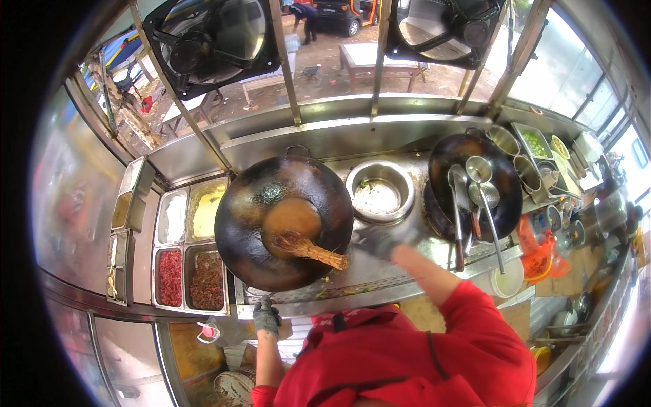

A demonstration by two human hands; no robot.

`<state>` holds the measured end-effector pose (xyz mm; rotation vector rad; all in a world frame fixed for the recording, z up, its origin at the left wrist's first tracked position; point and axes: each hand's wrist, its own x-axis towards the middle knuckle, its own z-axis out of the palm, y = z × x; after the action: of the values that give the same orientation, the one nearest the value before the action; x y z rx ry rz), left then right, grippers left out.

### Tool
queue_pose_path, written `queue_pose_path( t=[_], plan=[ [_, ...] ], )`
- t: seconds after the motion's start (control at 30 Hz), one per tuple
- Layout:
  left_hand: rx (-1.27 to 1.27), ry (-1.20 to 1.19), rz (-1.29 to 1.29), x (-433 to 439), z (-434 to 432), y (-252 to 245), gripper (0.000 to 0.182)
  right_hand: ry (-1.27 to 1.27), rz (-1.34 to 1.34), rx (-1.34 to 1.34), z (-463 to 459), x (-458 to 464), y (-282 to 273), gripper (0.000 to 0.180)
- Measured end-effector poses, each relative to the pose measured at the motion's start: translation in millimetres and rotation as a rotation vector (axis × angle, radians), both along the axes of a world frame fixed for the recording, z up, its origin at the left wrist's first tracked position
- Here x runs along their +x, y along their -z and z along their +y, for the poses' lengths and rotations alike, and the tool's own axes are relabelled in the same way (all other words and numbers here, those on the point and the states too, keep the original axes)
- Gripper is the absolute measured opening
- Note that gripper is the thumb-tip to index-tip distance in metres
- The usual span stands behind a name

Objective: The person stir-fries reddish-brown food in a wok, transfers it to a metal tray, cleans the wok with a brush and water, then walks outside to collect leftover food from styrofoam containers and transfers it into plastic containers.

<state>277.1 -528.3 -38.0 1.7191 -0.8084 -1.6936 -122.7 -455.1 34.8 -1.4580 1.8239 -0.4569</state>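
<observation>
My left hand (267,316), in a dark grey glove, is at the counter's front edge, just below the near side of a large black wok (244,229). Whether its fingers close on anything there is hidden. Brown liquid (292,219) pools in the wok's bottom. A bamboo wok brush (310,250) lies in it, bristles in the liquid and bound handle toward the right rim. My right hand (379,242), also dark-gloved, is blurred over the steel counter between this wok and a second one. Behind it stands a round steel pot (379,213) with pale scraps inside.
The second wok (437,168) at right holds a ladle (478,169), a strainer (483,195) and a spatula (459,188). Steel pans of red chopped food (170,277) and dark minced food (205,277) sit left. Fans (185,51) hang above; a person (304,18) bends outside.
</observation>
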Motion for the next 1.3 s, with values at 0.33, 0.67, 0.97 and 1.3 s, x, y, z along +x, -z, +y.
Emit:
queue_pose_path(
  t=[0.33, 0.67, 0.97, 1.3],
  plan=[
    [-0.175, -0.071, 0.149, -10, -22, -5, 0.030, -0.264, 0.362, 0.184, -89, 74, 13, 0.033],
    [0.026, -0.098, 0.154, -1, -24, 2, 0.028, -0.503, 0.815, 0.141, -174, 27, -38, 0.039],
    [0.006, 0.017, 0.204, 6, -23, -1, 0.028, -0.508, 0.777, 0.456, -123, 25, -57, 0.037],
    [0.076, 0.115, 0.142, 11, -27, -17, 0.037, -0.472, 0.899, 0.463, -151, 50, -60, 0.043]
  ],
)
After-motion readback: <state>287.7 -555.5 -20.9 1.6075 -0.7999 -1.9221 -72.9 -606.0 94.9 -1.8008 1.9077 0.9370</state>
